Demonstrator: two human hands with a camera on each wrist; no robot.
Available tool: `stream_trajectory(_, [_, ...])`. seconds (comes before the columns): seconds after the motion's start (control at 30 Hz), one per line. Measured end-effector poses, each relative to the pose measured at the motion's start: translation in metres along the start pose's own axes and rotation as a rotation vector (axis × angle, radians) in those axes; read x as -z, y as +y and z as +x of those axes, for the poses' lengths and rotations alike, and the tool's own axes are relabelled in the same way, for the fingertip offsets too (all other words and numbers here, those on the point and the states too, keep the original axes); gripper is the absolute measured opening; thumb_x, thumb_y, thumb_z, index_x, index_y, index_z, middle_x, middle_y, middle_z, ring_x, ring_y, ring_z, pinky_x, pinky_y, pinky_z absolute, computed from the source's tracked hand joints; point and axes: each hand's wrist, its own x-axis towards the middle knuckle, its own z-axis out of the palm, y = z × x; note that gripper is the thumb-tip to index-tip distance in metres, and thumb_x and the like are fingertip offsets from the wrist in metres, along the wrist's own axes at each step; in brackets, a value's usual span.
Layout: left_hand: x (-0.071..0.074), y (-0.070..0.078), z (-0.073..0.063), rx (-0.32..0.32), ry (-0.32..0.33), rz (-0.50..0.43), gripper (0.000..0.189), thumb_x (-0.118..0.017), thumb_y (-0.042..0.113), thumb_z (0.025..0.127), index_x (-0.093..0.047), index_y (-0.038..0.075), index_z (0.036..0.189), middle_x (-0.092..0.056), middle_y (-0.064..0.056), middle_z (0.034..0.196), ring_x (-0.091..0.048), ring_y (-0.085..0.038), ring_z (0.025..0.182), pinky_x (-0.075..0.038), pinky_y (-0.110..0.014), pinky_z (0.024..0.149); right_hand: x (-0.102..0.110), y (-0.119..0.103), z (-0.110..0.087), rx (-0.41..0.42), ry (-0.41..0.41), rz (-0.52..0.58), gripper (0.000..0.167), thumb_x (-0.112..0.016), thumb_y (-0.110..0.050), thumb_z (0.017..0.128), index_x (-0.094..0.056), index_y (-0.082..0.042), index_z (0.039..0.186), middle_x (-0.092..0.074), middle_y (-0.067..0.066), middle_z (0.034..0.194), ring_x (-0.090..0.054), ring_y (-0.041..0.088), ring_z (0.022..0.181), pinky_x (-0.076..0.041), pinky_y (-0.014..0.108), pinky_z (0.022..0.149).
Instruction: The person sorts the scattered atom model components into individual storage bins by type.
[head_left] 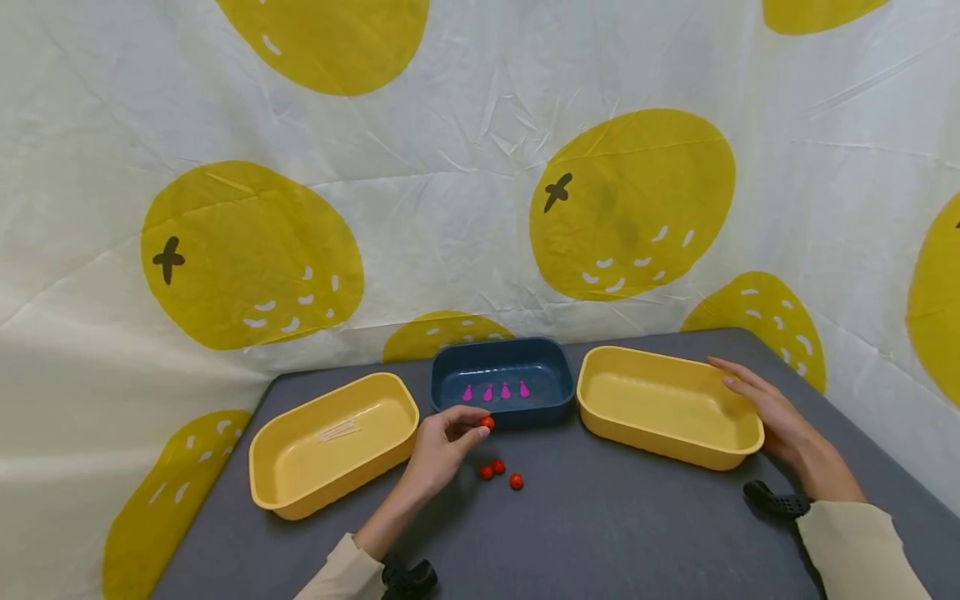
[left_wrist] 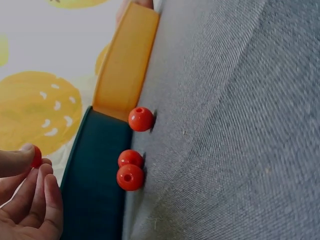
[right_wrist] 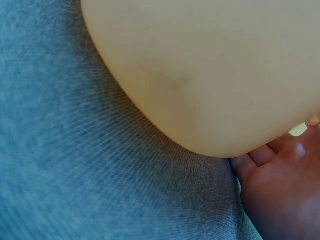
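My left hand (head_left: pixel 441 450) pinches a red bead (head_left: pixel 487 422) between thumb and fingertips, just in front of the dark blue tray (head_left: pixel 501 417). In the left wrist view, that bead (left_wrist: pixel 36 157) is partly covered by the thumb. Below the hand, three more red beads (head_left: pixel 498 467) lie on the grey table; holes show in them in the left wrist view. Over at the right, my right hand (head_left: pixel 776 412) rests against the end of a yellow tray (head_left: pixel 667 446), its fingers loosely extended by the rim. The right wrist view shows this tray's outer wall (right_wrist: pixel 200 75) beside the palm.
Several small pink teardrop-shaped pieces (head_left: pixel 506 390) stand in a row inside the blue tray. Another yellow tray (head_left: pixel 333 479) at the left holds several thin pale sticks (head_left: pixel 339 430). A fabric backdrop (head_left: pixel 450 233) with yellow fruit shapes rises behind the grey table (head_left: pixel 600 533).
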Motion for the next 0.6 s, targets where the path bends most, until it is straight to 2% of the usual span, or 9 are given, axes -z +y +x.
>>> stream_trajectory(0.13, [0.0,-0.003,0.004,0.015,0.026,-0.023,0.023,-0.076,0.02,0.095,-0.076,0.016,0.118,-0.077,-0.003,0.108,-0.069,-0.015,0.096,-0.056,-0.018,0.087,0.001,-0.001,0.0,0.001,0.0,0.0,0.052,-0.039,-0.024,0.113,-0.029,-0.029,0.164,-0.056,-0.032,0.132,-0.066,-0.002,0.113,-0.061,0.026,0.086])
stream_trajectory(0.3, [0.0,0.005,0.009,0.024,0.021,-0.01,0.024,-0.075,0.021,0.096,-0.075,0.019,0.12,-0.076,-0.001,0.11,-0.069,-0.016,0.098,-0.056,-0.018,0.084,0.002,0.0,-0.001,-0.006,0.002,-0.015,0.055,-0.038,-0.026,0.114,-0.022,-0.026,0.166,-0.055,-0.033,0.132,-0.066,-0.002,0.113,-0.061,0.027,0.085])
stream_trajectory(0.6, [-0.003,0.018,0.026,-0.044,0.005,0.028,0.023,-0.074,0.022,0.096,-0.076,0.018,0.119,-0.077,0.0,0.109,-0.07,-0.013,0.095,-0.057,-0.018,0.084,0.002,0.002,0.0,-0.024,0.013,-0.041,0.057,-0.039,-0.027,0.113,-0.019,-0.024,0.167,-0.052,-0.033,0.132,-0.065,-0.003,0.113,-0.061,0.028,0.086])
